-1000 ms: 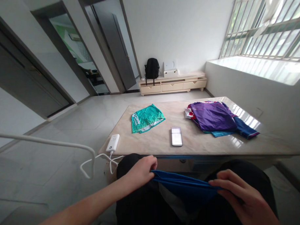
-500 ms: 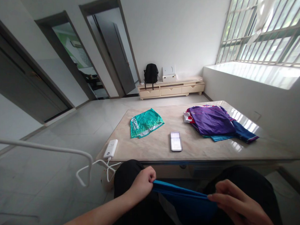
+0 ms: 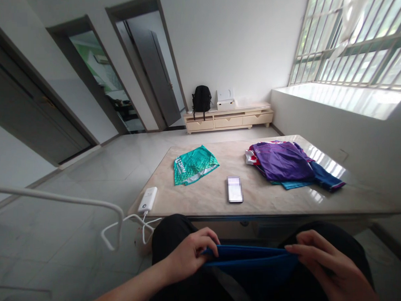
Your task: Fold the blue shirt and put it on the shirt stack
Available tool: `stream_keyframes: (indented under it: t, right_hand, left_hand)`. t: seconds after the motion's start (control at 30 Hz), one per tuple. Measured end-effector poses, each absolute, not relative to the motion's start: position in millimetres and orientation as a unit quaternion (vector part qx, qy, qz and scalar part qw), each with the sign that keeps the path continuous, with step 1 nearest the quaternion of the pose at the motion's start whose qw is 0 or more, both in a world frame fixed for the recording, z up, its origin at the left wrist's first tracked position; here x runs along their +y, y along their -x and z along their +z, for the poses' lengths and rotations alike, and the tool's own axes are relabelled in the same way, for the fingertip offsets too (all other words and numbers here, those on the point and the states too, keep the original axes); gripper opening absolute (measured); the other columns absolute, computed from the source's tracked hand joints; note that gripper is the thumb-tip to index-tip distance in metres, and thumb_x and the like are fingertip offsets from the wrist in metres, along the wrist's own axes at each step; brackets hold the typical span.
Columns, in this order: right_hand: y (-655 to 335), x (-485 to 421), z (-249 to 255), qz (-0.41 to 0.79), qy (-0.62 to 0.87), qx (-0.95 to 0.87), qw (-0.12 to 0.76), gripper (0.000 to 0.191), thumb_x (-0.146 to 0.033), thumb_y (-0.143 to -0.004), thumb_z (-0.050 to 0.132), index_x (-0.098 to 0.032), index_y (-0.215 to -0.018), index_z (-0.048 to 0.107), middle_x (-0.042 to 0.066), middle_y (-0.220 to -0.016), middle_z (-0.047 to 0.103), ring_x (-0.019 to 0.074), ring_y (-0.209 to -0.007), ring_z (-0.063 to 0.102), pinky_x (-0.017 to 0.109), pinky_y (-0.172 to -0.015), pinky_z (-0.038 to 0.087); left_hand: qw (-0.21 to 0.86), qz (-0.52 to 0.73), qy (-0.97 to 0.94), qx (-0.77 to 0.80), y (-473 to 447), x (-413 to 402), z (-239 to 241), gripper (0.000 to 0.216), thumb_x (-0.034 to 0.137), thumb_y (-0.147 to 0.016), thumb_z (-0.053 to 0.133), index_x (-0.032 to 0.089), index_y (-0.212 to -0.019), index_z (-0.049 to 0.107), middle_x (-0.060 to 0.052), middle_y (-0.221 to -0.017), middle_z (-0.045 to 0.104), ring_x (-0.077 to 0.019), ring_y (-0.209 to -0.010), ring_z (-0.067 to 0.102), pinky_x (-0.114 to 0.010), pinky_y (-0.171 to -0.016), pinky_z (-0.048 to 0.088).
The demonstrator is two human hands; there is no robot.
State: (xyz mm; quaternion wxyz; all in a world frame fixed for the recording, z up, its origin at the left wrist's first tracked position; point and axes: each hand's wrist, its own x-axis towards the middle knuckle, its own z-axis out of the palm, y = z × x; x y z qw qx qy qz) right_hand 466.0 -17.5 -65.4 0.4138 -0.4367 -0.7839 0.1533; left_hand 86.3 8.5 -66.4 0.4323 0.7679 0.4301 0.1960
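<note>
The worktop (image 3: pixel 271 196) is a wide pale stone slab, and its near edge runs just past the person's knees. The middle of the slab is bare, with open room between the things on it. To the left of the worktop the floor is free up to the doors.

On the right part lies a pile of clothes (image 3: pixel 286 163), purple on top, and a dark blue piece of it reaches toward the right edge. On the left part lies a green garment (image 3: pixel 193 164), flat and well apart from the pile. Between them, nearer to the front edge, lies a phone (image 3: pixel 234 189). A white power bank (image 3: pixel 148 199) sits at the front left corner, and its cable hangs over the edge.

Below the worktop, over the lap, is the blue cloth (image 3: pixel 253 260), stretched between both hands. The left hand (image 3: pixel 191 254) has its grip closed on the left end of the upper hem. The right hand (image 3: pixel 326 264) pinches the right end with its fingers closed on it.

A thin white bar (image 3: pixel 64 200) crosses the view at the left.
</note>
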Motion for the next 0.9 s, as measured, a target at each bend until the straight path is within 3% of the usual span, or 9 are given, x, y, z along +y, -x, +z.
stream_keyframes:
  t: [0.23, 0.4, 0.5, 0.57, 0.67, 0.73, 0.9]
  right_hand:
    - [-463, -18, -65, 0.147, 0.437, -0.785, 0.414, 0.020, -0.033, -0.100, 0.059, -0.031, -0.105, 0.078, 0.002, -0.096, 0.067, 0.0120, -0.081, 0.074, 0.012, -0.069, 0.056]
    - [-468, -16, -65, 0.129, 0.460, -0.776, 0.412, 0.022, -0.037, -0.100, 0.060, -0.033, -0.112, 0.078, 0.001, -0.099, 0.068, 0.0108, -0.083, 0.074, 0.010, -0.072, 0.056]
    - [-476, -11, -66, 0.121, 0.480, -0.769, 0.404, 0.024, -0.041, -0.099, 0.062, -0.033, -0.115, 0.077, 0.000, -0.101, 0.070, 0.0112, -0.086, 0.075, 0.010, -0.075, 0.056]
    - [-482, -9, -66, 0.124, 0.491, -0.765, 0.398, 0.024, -0.041, -0.098, 0.063, -0.033, -0.115, 0.077, 0.000, -0.102, 0.072, 0.0118, -0.086, 0.076, 0.011, -0.075, 0.057]
    - [-489, -8, -66, 0.140, 0.504, -0.760, 0.384, 0.024, -0.042, -0.097, 0.063, -0.032, -0.114, 0.077, 0.000, -0.102, 0.073, 0.0135, -0.084, 0.076, 0.013, -0.073, 0.058]
    - [-490, -9, -64, 0.152, 0.517, -0.754, 0.377, 0.022, -0.042, -0.096, 0.062, -0.031, -0.107, 0.078, 0.000, -0.100, 0.073, 0.0144, -0.083, 0.076, 0.015, -0.073, 0.058]
    - [-488, -12, -54, 0.152, 0.540, -0.739, 0.374, 0.018, -0.040, -0.094, 0.061, -0.031, -0.090, 0.076, -0.001, -0.094, 0.073, 0.0141, -0.078, 0.075, 0.015, -0.071, 0.057]
  left_hand:
    - [0.323, 0.055, -0.849, 0.416, -83, 8, -61, 0.025, 0.005, -0.087, 0.057, 0.022, -0.088, 0.075, -0.005, -0.129, 0.065, -0.0221, -0.105, 0.070, -0.030, -0.095, 0.050]
    - [0.228, -0.041, -0.892, 0.388, -85, 0, -42, 0.011, 0.018, -0.092, 0.060, 0.023, -0.091, 0.069, -0.007, -0.101, 0.072, -0.0250, -0.087, 0.071, -0.033, -0.079, 0.051]
    - [0.212, -0.041, -0.902, 0.374, -81, -3, -32, 0.017, 0.040, -0.094, 0.068, 0.023, -0.094, 0.069, -0.007, -0.097, 0.072, -0.0270, -0.087, 0.070, -0.035, -0.078, 0.050]
    - [0.233, -0.020, -0.898, 0.372, -77, -4, -31, 0.023, 0.046, -0.091, 0.073, 0.024, -0.099, 0.070, -0.007, -0.106, 0.072, -0.0272, -0.095, 0.069, -0.034, -0.083, 0.050]
    - [0.283, 0.073, -0.873, 0.390, -75, -5, -35, 0.013, 0.032, -0.101, 0.061, 0.024, -0.103, 0.071, -0.007, -0.118, 0.070, -0.0225, -0.105, 0.068, -0.029, -0.092, 0.049]
    - [0.310, 0.156, -0.848, 0.401, -77, -8, -40, 0.017, 0.028, -0.104, 0.056, 0.022, -0.102, 0.072, -0.007, -0.114, 0.070, -0.0199, -0.103, 0.068, -0.027, -0.093, 0.050]
    - [0.325, 0.294, -0.799, 0.413, -85, -16, -48, 0.014, 0.023, -0.101, 0.061, 0.022, -0.099, 0.074, -0.004, -0.097, 0.075, -0.0170, -0.090, 0.071, -0.025, -0.083, 0.053]
